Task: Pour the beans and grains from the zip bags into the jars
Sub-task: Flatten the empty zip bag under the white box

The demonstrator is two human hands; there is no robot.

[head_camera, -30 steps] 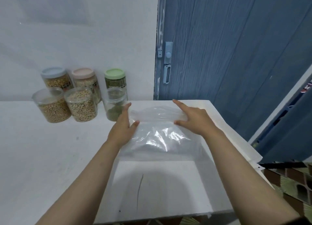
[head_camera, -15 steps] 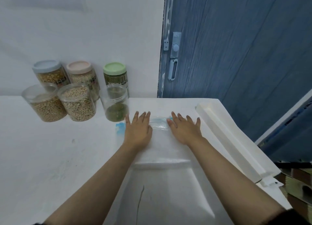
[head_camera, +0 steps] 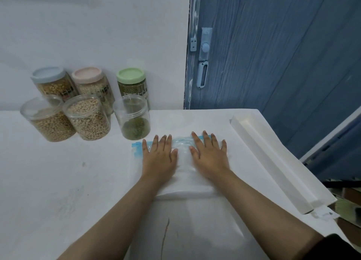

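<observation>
An empty clear zip bag (head_camera: 183, 148) with a blue seal strip lies flat on the white table (head_camera: 58, 181). My left hand (head_camera: 159, 158) and my right hand (head_camera: 210, 156) press on it side by side, palms down, fingers straight and spread. Just beyond the left hand stands an open jar (head_camera: 133, 120) with green beans in its bottom. Left of it are two open jars of pale grains (head_camera: 88, 118) and tan beans (head_camera: 47, 121).
Three lidded jars stand against the wall behind: blue lid (head_camera: 48, 75), pink lid (head_camera: 88, 75), green lid (head_camera: 130, 75). A long white foam tray (head_camera: 273, 162) lies along the table's right edge. A blue door (head_camera: 273, 54) is behind.
The bag was held up, puffed, a second ago. It has since been laid down, and both hands went flat on it. In the last half second they hardly moved.
</observation>
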